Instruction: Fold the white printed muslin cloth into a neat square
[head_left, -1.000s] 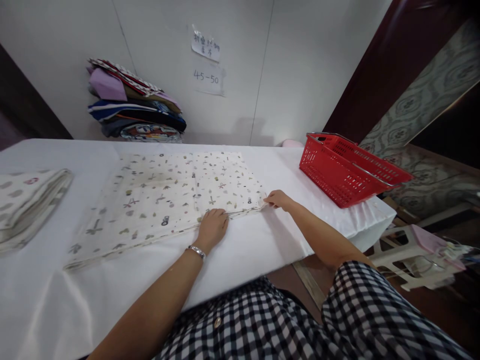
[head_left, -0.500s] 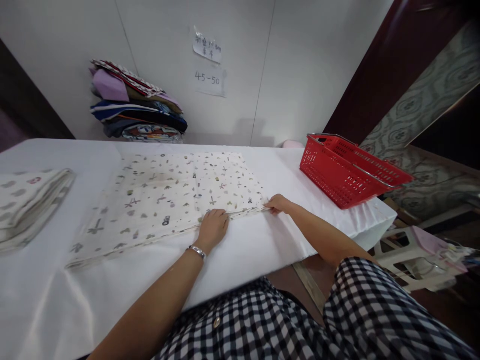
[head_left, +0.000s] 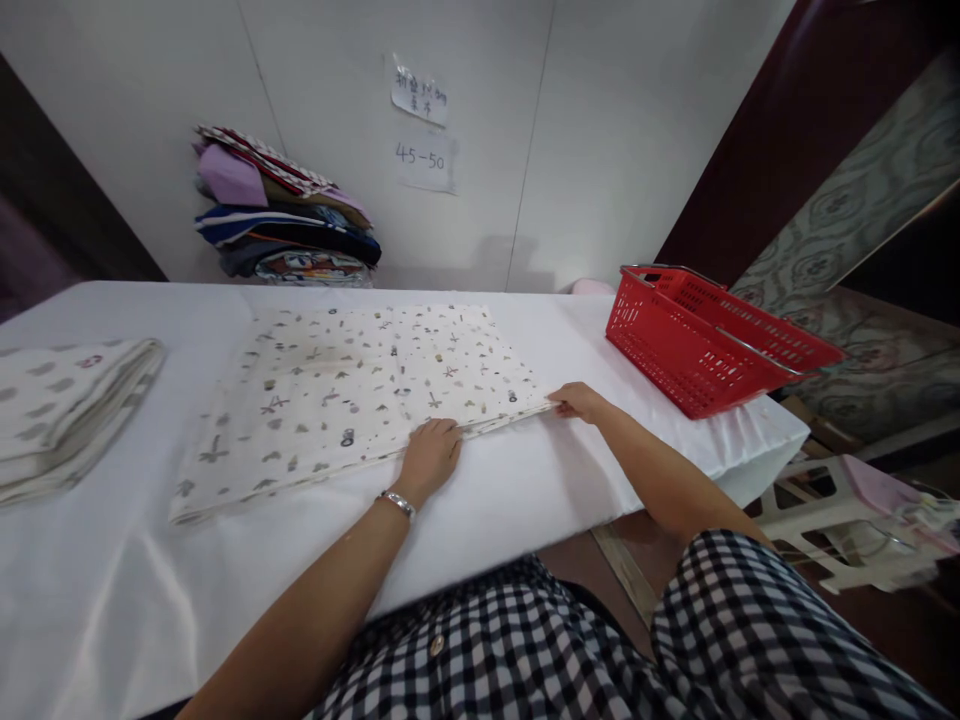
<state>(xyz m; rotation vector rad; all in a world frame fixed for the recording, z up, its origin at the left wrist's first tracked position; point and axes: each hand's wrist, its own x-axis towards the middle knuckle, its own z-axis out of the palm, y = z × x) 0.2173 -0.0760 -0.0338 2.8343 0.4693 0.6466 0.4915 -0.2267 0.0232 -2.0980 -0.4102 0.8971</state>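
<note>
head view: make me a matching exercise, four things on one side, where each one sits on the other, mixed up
Things:
1. patterned cloth
2. red basket
3. folded cloth
4. stack of fabrics

Places:
A. far side, against the wall
B. right end of the table
C. left end of the table
D. middle of the table, under both hands

Pairs: 1-D, 2-B, 3-C, 4-A

you face a white panelled wall (head_left: 600, 150) with two paper notes (head_left: 420, 125); dark wood door frame (head_left: 750, 150) right, possibly patterned wallpaper (head_left: 862, 210) beyond.
</note>
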